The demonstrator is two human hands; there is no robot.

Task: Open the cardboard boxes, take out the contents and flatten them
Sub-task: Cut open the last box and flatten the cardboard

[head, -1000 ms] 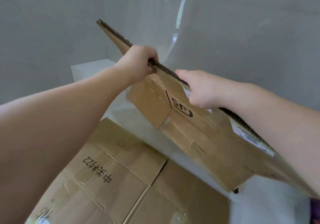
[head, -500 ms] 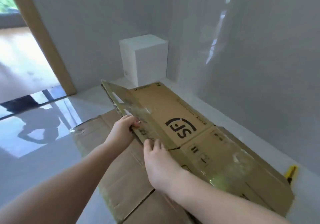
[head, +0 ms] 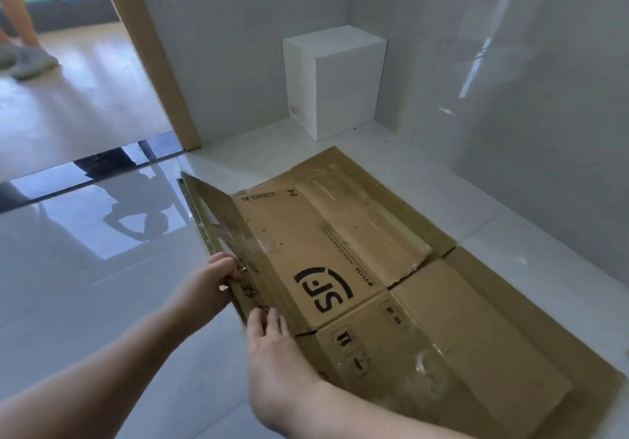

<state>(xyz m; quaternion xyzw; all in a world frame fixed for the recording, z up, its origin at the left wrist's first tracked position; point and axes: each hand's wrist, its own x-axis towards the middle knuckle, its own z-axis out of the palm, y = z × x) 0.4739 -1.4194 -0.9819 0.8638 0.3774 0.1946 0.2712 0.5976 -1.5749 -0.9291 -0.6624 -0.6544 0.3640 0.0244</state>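
Note:
A flattened brown cardboard box (head: 340, 248) printed "SF EXPRESS" lies on the white tiled floor, stretching from the centre to the lower right. Its left panel (head: 218, 231) stands tilted up from the floor. My left hand (head: 207, 285) grips that raised panel's near edge, fingers curled over it. My right hand (head: 269, 346) rests on the same panel lower down, fingers straight against the cardboard. More flat cardboard (head: 531, 329) shows under the box at the right.
A white cube-shaped box (head: 343, 85) stands in the corner against the grey walls. A wooden door frame (head: 153, 54) opens at the left onto another room, where a person's leg and shoe (head: 23, 47) show. Glossy floor spreads to the left.
The box, held up in the air one second ago, has come down flat on the floor. My hands have stayed at its left panel, which has leaned a little further open.

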